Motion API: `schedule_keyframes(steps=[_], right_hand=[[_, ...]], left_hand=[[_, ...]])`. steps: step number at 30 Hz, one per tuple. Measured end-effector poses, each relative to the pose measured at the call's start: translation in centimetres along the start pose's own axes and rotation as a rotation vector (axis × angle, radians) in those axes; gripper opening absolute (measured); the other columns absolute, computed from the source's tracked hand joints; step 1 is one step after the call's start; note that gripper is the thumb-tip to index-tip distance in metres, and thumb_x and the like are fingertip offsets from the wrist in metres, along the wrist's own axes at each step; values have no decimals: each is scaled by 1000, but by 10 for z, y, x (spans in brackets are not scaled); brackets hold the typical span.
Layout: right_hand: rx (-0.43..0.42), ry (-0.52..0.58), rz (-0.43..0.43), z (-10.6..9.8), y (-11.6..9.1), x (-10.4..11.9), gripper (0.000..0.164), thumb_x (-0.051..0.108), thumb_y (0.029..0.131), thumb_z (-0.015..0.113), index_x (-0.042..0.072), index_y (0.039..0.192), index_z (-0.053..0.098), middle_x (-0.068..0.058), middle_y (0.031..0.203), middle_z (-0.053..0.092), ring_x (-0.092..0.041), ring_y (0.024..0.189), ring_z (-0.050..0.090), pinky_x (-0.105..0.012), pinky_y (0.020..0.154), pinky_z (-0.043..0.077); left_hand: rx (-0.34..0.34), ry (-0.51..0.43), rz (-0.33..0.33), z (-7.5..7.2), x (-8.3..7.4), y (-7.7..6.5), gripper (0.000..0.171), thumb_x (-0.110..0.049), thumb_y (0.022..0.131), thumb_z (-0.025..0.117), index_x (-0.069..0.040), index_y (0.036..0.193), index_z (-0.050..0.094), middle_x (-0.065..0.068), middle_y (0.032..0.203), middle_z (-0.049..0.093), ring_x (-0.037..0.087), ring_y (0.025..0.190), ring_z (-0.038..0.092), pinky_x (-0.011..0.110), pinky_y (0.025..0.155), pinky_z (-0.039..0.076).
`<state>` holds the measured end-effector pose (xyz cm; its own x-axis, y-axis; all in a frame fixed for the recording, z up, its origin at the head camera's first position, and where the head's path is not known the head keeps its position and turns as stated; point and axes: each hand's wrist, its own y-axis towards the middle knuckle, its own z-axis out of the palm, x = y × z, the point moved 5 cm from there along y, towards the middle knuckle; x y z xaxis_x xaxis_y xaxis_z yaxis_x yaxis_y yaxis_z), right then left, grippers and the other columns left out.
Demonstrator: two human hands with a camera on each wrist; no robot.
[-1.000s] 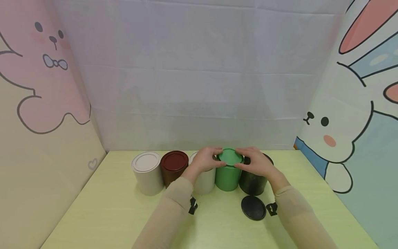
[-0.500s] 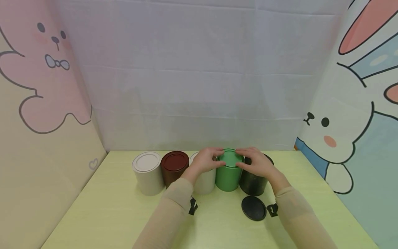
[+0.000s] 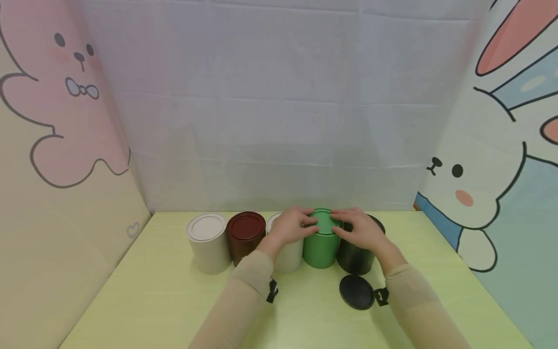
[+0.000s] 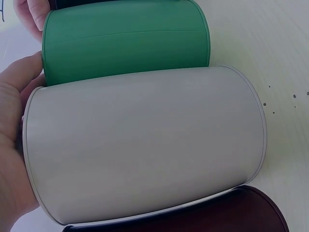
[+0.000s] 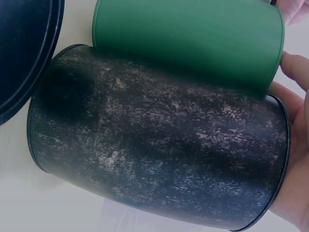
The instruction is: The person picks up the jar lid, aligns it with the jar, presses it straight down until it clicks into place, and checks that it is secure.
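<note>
A green canister [image 3: 320, 254] with its green lid [image 3: 324, 220] on top stands at the back of the table. My left hand [image 3: 289, 225] touches the lid's left edge, thumb and fingers spread along it. Opposite, my right hand [image 3: 359, 229] touches the right edge in the same way. A cream canister [image 4: 145, 145] stands under my left hand and fills the left wrist view. Beneath my right hand is a mottled black canister [image 5: 164, 140], its top partly hidden by the hand. In front of that canister lies a loose black lid [image 3: 356, 292].
A dark red canister [image 3: 245, 226] and a white-lidded canister [image 3: 209, 252] continue the row to the left. The canisters stand close together near the back of the pale yellow table [image 3: 174, 310]. A white cloth wall [image 3: 279, 121] rises behind them.
The green lid, slightly raised and uneven a second ago, now sits flush on its canister. My fingertips have shifted slightly further in over the lid.
</note>
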<state>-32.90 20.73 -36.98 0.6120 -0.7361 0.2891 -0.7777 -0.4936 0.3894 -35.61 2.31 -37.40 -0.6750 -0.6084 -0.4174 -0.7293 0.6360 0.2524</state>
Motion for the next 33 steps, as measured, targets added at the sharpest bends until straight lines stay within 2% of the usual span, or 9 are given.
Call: schedule_keyframes(steps=[11, 22, 33], right_hand=[[6, 1, 17, 1, 1, 0, 33, 20, 93, 70, -1, 119, 71, -16, 133, 61, -40, 118, 55, -55, 97, 45], [21, 0, 30, 3, 0, -3, 32, 20, 93, 70, 0, 118, 72, -15, 134, 60, -39, 119, 54, -55, 96, 46], [41, -18, 14, 5, 0, -3, 33, 20, 95, 68, -1, 120, 71, -16, 135, 60, -41, 121, 53, -55, 99, 44]], left_hand=[[-5, -8, -40, 2, 2, 3, 32, -30, 94, 69, -12, 121, 72, 9, 141, 56, 24, 127, 55, 32, 98, 48], [2, 26, -12, 2, -1, 4, 30, -29, 95, 69, -11, 119, 73, 10, 139, 57, 23, 126, 56, 31, 97, 49], [47, 73, -10, 0, -3, 6, 30, -30, 96, 67, -11, 119, 73, 8, 139, 57, 23, 127, 54, 33, 99, 48]])
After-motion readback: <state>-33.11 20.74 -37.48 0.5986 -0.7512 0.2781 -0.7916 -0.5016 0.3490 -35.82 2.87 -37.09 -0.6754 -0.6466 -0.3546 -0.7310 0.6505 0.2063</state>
